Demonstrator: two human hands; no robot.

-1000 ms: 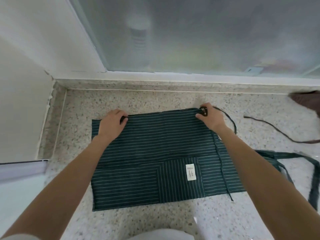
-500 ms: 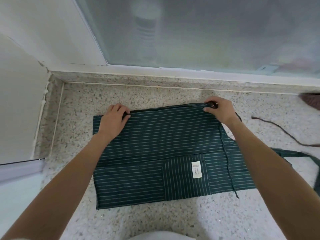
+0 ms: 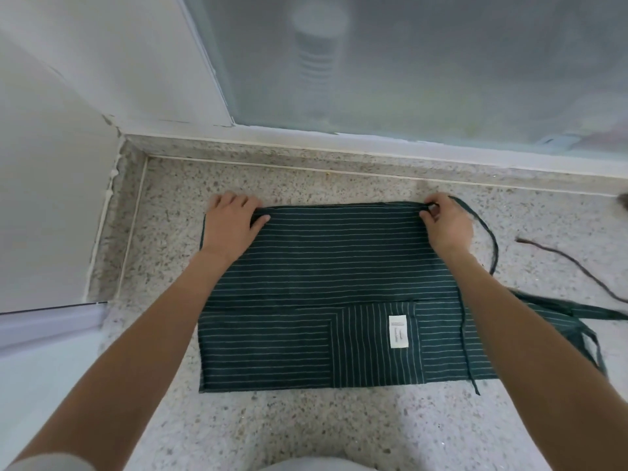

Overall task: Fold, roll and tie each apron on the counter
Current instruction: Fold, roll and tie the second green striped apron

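Note:
A dark green apron (image 3: 326, 277) with thin white stripes lies folded flat on the speckled counter (image 3: 306, 430). A pocket with a white label (image 3: 398, 331) shows near its front right. My left hand (image 3: 231, 226) pinches the apron's far left edge between thumb and fingers. At the far right corner my right hand (image 3: 447, 222) grips the edge. A thin green tie (image 3: 492, 246) loops out from that corner. Wider green straps (image 3: 584, 317) trail off to the right.
A brown cord (image 3: 574, 266) lies on the counter to the right, and a brown cloth (image 3: 623, 200) peeks in at the right edge. A frosted window (image 3: 407, 62) and its sill run along the back. A white wall (image 3: 44, 198) closes the left side.
Both hands have stayed on the apron's far edge and curled their fingers over it. The view has shifted a little to the left.

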